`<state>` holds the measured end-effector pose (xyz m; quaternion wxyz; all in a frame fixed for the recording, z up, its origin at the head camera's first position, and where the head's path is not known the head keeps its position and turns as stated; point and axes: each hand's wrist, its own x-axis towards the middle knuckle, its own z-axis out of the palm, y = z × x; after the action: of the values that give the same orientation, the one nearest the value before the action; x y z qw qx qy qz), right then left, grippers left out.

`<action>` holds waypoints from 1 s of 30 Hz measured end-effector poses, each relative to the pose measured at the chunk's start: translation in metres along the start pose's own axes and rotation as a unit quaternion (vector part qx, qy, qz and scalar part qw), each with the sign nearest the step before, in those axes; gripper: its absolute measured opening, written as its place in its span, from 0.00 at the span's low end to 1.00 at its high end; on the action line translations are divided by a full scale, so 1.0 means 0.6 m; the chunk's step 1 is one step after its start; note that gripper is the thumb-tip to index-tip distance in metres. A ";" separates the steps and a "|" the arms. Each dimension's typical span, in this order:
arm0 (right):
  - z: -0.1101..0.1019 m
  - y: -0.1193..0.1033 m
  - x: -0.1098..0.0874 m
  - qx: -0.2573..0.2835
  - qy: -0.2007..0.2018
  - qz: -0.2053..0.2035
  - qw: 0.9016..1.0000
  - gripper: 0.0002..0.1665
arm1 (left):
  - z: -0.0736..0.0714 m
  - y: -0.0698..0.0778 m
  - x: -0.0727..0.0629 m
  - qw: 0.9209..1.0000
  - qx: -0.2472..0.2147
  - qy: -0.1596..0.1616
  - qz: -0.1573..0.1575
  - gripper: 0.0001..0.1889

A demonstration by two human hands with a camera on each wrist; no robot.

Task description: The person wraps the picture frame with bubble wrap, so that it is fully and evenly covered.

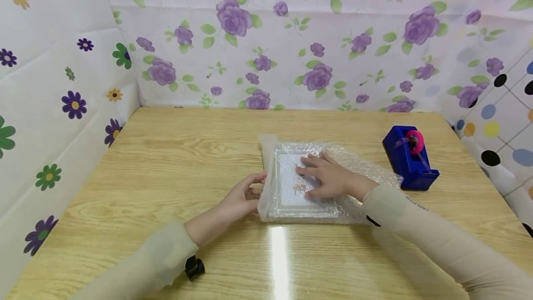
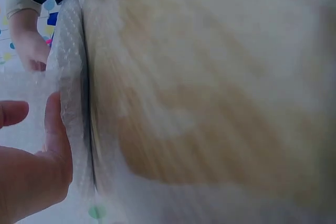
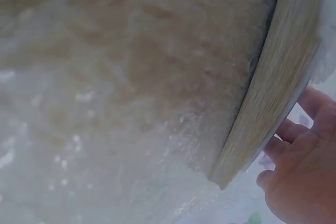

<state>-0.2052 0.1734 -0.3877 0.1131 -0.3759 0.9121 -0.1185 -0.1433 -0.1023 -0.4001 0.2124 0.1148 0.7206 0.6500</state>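
Head only: whole tape dispenser (image 1: 405, 163) | right fingers (image 1: 311, 171) spread on wrap (image 1: 362, 163) | left fingers (image 1: 253, 178) parted

From my head view, I see a rectangular picture frame (image 1: 286, 184) lying flat on the tabletop (image 1: 187, 152), face up, its longer sides running away from me. It has a pale, ridged border and a white centre with a small tan motif low down. Clear bubble wrap (image 1: 366, 163) covers it, glossy and crinkled, and spreads well past its right side, narrowing toward the far end. On the left a cloudy strip of wrap stands along the edge, where my left fingers (image 1: 259, 178) touch it. My right hand (image 1: 331, 177) rests spread over the centre, hiding part of it.
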 end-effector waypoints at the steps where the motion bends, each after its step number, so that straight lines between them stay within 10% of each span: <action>1: 0.000 0.000 0.000 -0.001 0.000 -0.002 1.000 0.43 | -0.001 0.001 0.002 1.000 0.010 -0.002 -0.004 0.35; 10: 0.000 0.000 -0.004 0.020 -0.002 0.020 1.000 0.43 | -0.025 0.007 0.017 0.990 0.118 -0.068 0.030 0.35; 20: 0.001 0.006 -0.006 0.021 0.009 0.035 0.999 0.42 | -0.054 0.020 0.053 0.955 0.252 -0.127 0.088 0.28; 30: 0.007 0.005 -0.006 0.030 0.017 0.028 0.999 0.42 | -0.069 0.023 0.095 0.954 0.240 -0.170 0.054 0.34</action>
<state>-0.2035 0.1778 -0.3923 0.1124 -0.3442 0.9201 -0.1492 -0.2141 -0.1121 -0.3926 0.2628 0.3098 0.8011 0.4396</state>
